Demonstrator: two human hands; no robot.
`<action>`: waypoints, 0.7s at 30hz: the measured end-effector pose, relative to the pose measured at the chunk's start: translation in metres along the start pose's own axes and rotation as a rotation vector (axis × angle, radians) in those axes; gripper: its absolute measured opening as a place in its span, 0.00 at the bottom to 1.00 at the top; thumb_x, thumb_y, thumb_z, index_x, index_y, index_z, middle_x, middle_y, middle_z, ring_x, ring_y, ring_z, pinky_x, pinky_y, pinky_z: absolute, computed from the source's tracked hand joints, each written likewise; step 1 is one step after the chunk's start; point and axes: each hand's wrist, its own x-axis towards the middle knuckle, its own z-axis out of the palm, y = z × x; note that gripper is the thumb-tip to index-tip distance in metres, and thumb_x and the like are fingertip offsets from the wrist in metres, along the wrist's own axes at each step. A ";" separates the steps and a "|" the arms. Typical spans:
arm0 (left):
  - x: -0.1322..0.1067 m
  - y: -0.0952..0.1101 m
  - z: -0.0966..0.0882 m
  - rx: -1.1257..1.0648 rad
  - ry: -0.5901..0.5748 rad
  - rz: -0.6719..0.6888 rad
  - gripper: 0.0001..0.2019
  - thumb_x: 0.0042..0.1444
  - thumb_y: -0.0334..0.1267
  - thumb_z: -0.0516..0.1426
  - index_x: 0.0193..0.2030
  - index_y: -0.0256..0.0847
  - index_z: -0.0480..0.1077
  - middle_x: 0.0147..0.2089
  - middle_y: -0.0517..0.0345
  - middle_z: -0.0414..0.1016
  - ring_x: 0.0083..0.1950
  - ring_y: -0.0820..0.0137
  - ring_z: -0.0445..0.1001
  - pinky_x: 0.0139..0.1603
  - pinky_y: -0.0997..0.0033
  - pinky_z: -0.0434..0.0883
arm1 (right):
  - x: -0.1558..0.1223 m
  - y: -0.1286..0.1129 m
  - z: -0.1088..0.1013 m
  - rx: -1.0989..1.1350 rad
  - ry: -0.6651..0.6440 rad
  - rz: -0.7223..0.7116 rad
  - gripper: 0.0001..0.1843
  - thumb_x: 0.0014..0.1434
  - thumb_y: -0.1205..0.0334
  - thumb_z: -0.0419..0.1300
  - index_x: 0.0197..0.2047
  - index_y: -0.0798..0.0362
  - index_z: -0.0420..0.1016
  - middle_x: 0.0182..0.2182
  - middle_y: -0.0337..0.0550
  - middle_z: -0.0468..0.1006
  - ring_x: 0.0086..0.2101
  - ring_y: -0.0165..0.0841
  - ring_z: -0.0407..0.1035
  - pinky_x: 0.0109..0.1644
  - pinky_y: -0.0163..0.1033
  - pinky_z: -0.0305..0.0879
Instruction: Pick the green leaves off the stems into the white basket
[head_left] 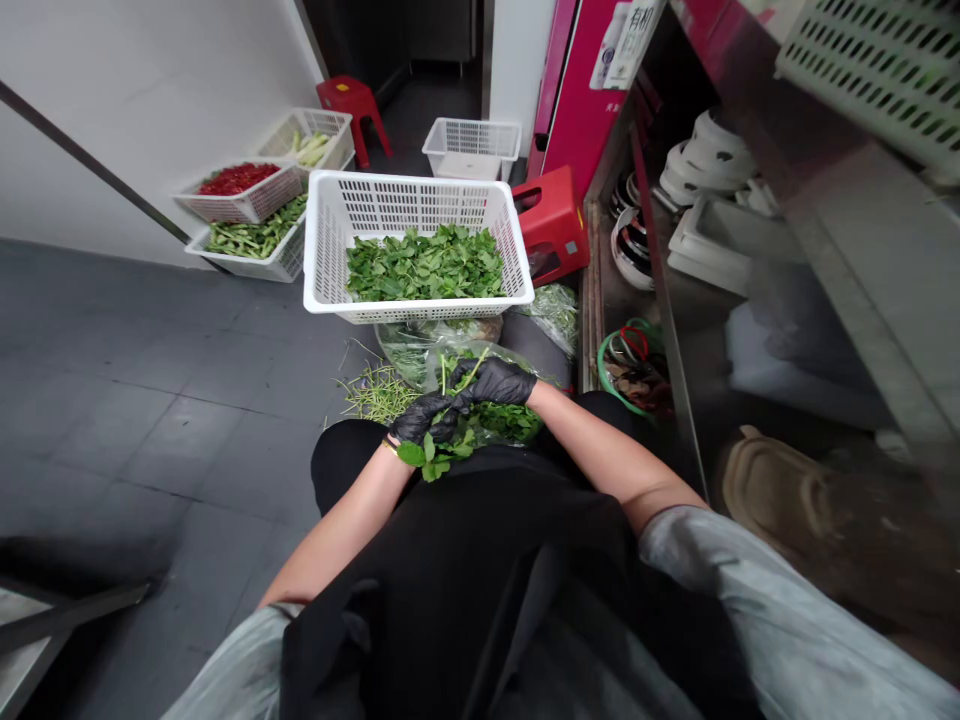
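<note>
Over my lap, my black-gloved left hand [422,418] is closed round leafy green herb sprigs [435,455], whose leaves hang below it. Close beside it, my right hand [501,381], gloved too, is closed on the stems of the same sprigs, which stick up between the fingers. Under the hands lies a clear plastic bag [517,425] with more of the herb in it. Just beyond, a white perforated basket [322,250] holds a layer of picked green leaves [431,265]. On the floor to the left is a heap of bare stems [379,393].
Against the left wall stand baskets of red chillies [238,180], green beans [251,238] and pale vegetables [311,148]. Red stools [555,225] are near the big basket. A metal shelf [679,370] with containers runs along my right, above a green basin [606,370].
</note>
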 end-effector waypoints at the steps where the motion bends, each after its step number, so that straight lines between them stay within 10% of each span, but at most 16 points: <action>1: -0.001 -0.001 0.001 0.008 0.010 -0.011 0.09 0.49 0.35 0.62 0.26 0.34 0.68 0.16 0.63 0.62 0.12 0.83 0.52 0.13 0.82 0.50 | 0.001 -0.003 -0.001 -0.035 -0.039 0.037 0.15 0.47 0.58 0.66 0.39 0.56 0.78 0.25 0.36 0.78 0.23 0.26 0.68 0.28 0.32 0.68; 7: -0.011 -0.001 -0.004 0.153 -0.148 -0.033 0.15 0.51 0.38 0.62 0.19 0.35 0.64 0.12 0.65 0.55 0.12 0.81 0.51 0.14 0.80 0.51 | -0.018 -0.001 -0.039 -0.092 -0.215 0.300 0.16 0.43 0.58 0.69 0.34 0.57 0.78 0.19 0.36 0.75 0.17 0.25 0.65 0.19 0.29 0.61; 14: -0.017 0.009 -0.013 0.024 -0.069 0.101 0.10 0.51 0.38 0.62 0.31 0.31 0.73 0.17 0.61 0.63 0.15 0.81 0.59 0.15 0.81 0.57 | -0.032 0.038 -0.058 0.341 0.569 0.121 0.22 0.46 0.47 0.68 0.36 0.56 0.75 0.25 0.41 0.77 0.20 0.25 0.66 0.20 0.29 0.59; 21: -0.010 0.001 0.009 0.016 0.051 0.090 0.10 0.46 0.37 0.66 0.27 0.32 0.71 0.17 0.61 0.66 0.14 0.80 0.61 0.13 0.81 0.57 | -0.004 0.014 0.005 0.040 0.145 -0.030 0.20 0.44 0.53 0.69 0.38 0.57 0.78 0.30 0.41 0.79 0.32 0.32 0.73 0.35 0.34 0.69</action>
